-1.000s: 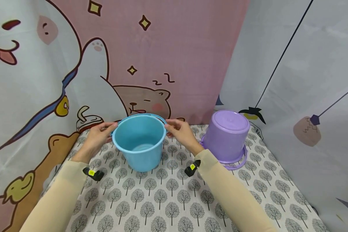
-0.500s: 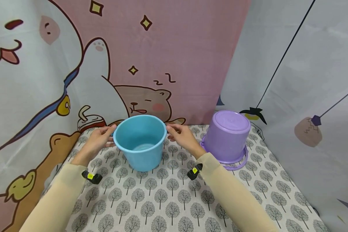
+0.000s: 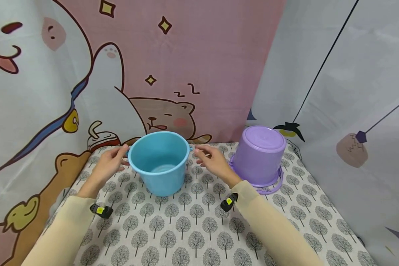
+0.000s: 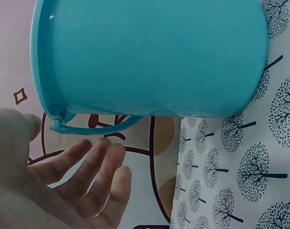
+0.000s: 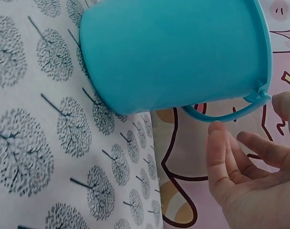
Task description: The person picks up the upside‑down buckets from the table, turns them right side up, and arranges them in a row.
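Observation:
A light blue bucket (image 3: 164, 184) stands upright on the table, its mouth facing up. Its handle (image 4: 102, 129) hangs down on the far side, seen in both wrist views. On the bucket's left is my left hand (image 3: 108, 164), fingers loosely spread, thumb close to the handle's pivot; the left wrist view shows a gap between fingers and handle. My right hand (image 3: 214, 160) is beside the other pivot, just off the rim, with relaxed fingers holding nothing. In the right wrist view one fingertip comes very near the handle; whether it touches, I cannot tell.
A purple bucket (image 3: 261, 159) sits upside down to the right, its handle (image 3: 272, 190) lying on the cloth around its rim. The tablecloth (image 3: 183, 240) has a tree print. Cartoon-printed curtains (image 3: 219, 66) stand behind and at both sides.
The blue bucket's handle has dropped from the back rim to hang behind the bucket. Both hands have let go of it and drawn slightly outward. The purple bucket has not moved.

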{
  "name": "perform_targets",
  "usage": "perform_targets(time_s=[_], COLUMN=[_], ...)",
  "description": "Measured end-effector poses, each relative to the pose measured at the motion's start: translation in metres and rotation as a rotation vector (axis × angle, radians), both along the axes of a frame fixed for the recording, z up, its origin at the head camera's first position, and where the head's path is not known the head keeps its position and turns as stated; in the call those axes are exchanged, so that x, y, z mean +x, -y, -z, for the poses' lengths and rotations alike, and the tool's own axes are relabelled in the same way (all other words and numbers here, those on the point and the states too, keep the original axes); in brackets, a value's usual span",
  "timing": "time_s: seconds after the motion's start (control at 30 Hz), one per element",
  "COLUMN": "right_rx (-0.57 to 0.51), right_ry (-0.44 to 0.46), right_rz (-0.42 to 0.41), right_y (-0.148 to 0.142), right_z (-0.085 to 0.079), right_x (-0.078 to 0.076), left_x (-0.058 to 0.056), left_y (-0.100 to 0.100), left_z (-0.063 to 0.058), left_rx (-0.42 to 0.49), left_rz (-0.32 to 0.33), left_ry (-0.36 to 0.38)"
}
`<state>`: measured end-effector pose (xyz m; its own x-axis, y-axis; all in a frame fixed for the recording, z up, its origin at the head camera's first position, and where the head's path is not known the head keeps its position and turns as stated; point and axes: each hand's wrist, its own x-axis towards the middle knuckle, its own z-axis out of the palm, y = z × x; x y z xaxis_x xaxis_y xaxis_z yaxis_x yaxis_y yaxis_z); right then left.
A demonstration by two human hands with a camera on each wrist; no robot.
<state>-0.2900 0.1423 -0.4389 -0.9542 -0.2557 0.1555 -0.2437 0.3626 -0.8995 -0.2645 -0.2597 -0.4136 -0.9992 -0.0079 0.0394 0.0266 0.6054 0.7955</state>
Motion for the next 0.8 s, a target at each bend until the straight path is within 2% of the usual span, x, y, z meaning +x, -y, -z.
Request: perform_targets(time_s=[0.17, 0.37, 0.6, 0.8], right_rx=[0.032, 0.1, 0.15, 0.177], right_ry=[-0.007, -0.068, -0.158, -0.214], right_rz=[0.006, -0.015, -0.007, 0.006], right_y=[-0.009, -0.025, -0.045, -0.058], right_z=[0.0, -0.001, 0.003, 0.004], right_x=[0.008, 0.018, 0.031, 0.042], left_x=[0.011, 0.026, 0.037, 0.045], left_y=[-0.003, -0.009, -0.026, -0.043], left_z=[-0.006, -0.014, -0.022, -0.025], left_rx=[-0.049, -0.071, -0.067, -0.076], left_rz=[-0.062, -0.115, -0.107, -0.048], left_ry=[-0.124, -0.298, -0.55, -0.75])
